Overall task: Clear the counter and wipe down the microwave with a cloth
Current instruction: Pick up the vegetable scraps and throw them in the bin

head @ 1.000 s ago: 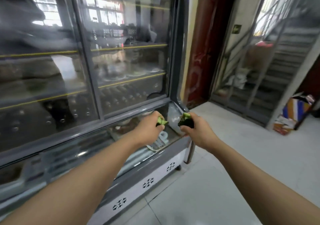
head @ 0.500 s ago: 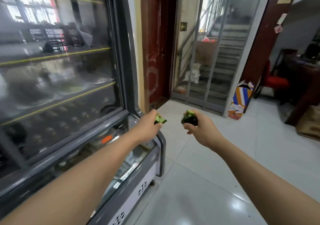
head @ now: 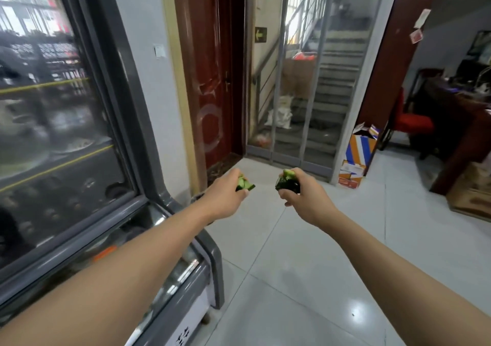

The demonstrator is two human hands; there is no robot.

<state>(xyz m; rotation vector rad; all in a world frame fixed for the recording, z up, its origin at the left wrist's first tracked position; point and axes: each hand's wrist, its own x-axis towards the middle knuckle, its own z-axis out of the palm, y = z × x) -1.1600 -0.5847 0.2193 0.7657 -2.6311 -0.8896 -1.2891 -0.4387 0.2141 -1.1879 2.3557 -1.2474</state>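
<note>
1. A grey glass-fronted display fridge (head: 79, 133) fills the left side; its panes are blurred and full of reflections, so what stands on its shelves cannot be made out.
2. The left arm reaches forward over the fridge's lower corner, and the left hand (head: 225, 195) is out over the tiled floor (head: 292, 279).
3. The left fingers are curled round some green vegetable scraps (head: 245, 183); the pieces stick out past the fingertips on the side toward the other hand, with the rest hidden inside the grip.
4. Behind the hands stands a dark red door (head: 210, 79), shut, and right of it a glass partition with a staircase (head: 332, 79) beyond.
5. The right hand (head: 305, 199) is held level with the left, the two hands near each other but apart.
6. Its fingers grip a dark green clump of scraps (head: 287, 182), with a paler piece poking up above the thumb; the clump sits on the inner side of the fist.
7. Farther right, a striped cardboard box (head: 357, 154) stands on the floor by a post, then a red chair (head: 410, 125) and a dark desk (head: 457, 111).
</note>
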